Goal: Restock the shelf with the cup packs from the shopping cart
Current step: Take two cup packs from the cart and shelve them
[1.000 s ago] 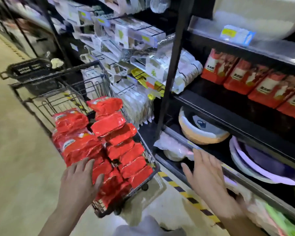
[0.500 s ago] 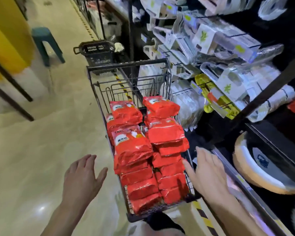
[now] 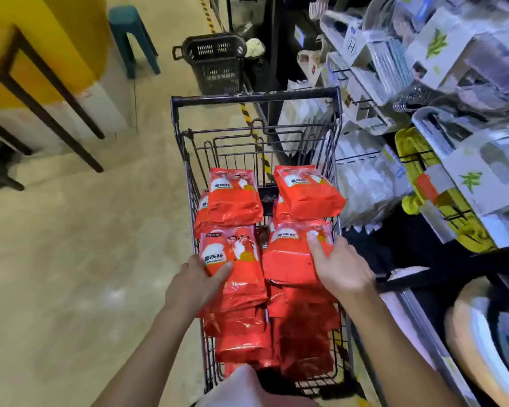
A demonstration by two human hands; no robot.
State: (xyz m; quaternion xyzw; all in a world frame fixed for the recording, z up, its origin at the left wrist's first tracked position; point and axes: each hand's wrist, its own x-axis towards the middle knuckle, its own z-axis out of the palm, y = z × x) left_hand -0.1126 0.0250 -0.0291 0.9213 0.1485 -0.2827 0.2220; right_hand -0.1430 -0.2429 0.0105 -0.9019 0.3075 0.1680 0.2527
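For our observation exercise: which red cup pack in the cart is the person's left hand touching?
The left hand rests on the near-left top pack, the one with the large white label. The right hand is on the neighbouring pack; the two far packs are untouched.

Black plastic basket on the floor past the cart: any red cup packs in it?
No. The black plastic basket looks empty; the red cup packs sit in the wire shopping cart.

The red cup pack (image 3: 232,259) under the left hand (image 3: 194,286) reads "喜庆杯" — other print is too blurred.
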